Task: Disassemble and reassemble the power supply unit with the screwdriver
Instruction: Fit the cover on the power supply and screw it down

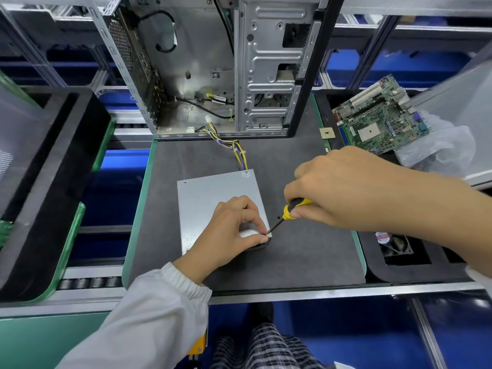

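Left hand (229, 230) pinches the PSU (213, 198) corner; right hand (338, 187) grips the screwdriver (288, 210). Keep the tip seated at 4 o'clock.

Left of power supply unit (210, 198): I see bare mat (159, 209).
Behind: computer case (213, 65) and wire bundle (238, 153) block.
Right: motherboard (380, 118) tray.

- The left hand (230, 230), reaching from a white elastic-cuffed sleeve (149, 315), lies palm-down — fingers curled, fingertips pinched together at the tip of the tool.
- The bare right hand (343, 187) comes in from the right — fingers wrapped round the yellow-and-black-handled screwdriver (288, 213), shaft angled down-left.
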{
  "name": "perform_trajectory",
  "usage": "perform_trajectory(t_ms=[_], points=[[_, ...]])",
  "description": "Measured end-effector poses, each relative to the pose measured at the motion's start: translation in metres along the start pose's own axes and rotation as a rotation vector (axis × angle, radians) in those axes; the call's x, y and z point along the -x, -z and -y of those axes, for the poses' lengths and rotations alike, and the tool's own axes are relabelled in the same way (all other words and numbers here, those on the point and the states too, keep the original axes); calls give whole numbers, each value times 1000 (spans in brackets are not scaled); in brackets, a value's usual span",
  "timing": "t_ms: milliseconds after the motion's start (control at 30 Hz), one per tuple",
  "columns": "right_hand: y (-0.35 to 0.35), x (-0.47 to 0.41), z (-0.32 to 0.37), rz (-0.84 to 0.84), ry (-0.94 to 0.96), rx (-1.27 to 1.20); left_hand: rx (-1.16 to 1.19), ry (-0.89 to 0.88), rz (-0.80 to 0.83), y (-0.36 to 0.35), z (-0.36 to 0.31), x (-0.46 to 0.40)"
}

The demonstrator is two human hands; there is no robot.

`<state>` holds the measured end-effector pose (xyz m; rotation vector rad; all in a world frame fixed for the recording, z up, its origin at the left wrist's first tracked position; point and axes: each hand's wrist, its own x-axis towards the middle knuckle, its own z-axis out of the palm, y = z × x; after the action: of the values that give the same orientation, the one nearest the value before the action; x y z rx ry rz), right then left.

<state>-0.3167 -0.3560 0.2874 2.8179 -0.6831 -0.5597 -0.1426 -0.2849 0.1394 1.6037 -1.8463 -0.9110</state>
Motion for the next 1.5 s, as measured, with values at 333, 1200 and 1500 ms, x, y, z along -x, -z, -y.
perform_trajectory(t_ms=[333, 1200, 1500], points=[[0, 1, 3, 0, 4, 49, 23, 18, 10, 1, -3, 1], [8, -20, 24, -43, 5, 205, 204, -61, -57, -2, -3, -2], [20, -21, 19, -35, 64, 137, 285, -91, 12, 7, -1, -1]])
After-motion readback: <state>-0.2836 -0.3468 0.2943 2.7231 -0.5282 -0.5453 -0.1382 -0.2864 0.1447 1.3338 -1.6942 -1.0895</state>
